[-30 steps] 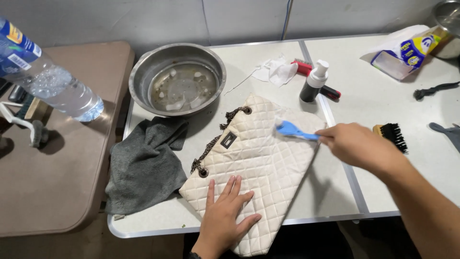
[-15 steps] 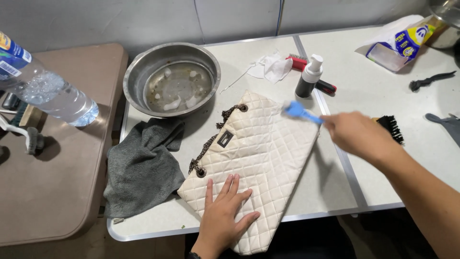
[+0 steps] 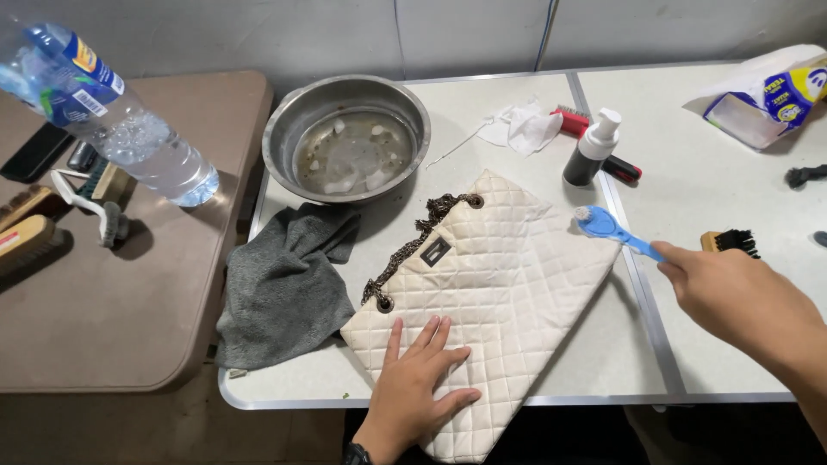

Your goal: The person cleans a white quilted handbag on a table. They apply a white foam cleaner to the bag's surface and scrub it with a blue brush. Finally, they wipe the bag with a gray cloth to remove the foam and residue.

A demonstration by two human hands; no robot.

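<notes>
Left hand (image 3: 422, 379) lies with fingers spread flat on the quilted bag (image 3: 491, 293); right hand (image 3: 732, 288) fingers pinch a blue brush (image 3: 613, 231), its head just off the bag's upper-right edge.

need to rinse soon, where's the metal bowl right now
In the head view, the metal bowl sits at the white table's far left corner, just beyond the grey cloth and the quilted cream bag.

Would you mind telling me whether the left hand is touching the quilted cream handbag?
Touching. The head view shows the left hand lying flat, fingers spread, directly on the lower part of the quilted cream handbag, with no gap visible beneath the palm.
</notes>
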